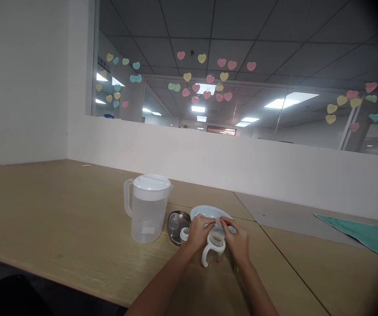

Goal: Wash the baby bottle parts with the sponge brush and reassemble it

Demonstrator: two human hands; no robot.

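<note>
My left hand [199,229] and my right hand [237,240] meet over the near side of a pale blue plate [199,211]. Between their pinched fingertips is a small whitish see-through piece [218,221], too small to name. Just below and between the hands stands a glass teapot [215,251] with a white rim and curved white handle. It is uncovered, and something reddish shows near its bottom. Left of my left hand, a round metal tray [172,235] holds a small clear cup [173,220] and a white lid-like part [184,234], partly hidden by the hand.
A translucent plastic pitcher [147,215] with a white lid stands left of the tray. At the right lies a green cloth [363,235]. The wooden table [60,219] meets a white wall [182,153] under a window with heart-shaped notes. A dark chair [11,294] shows at lower left.
</note>
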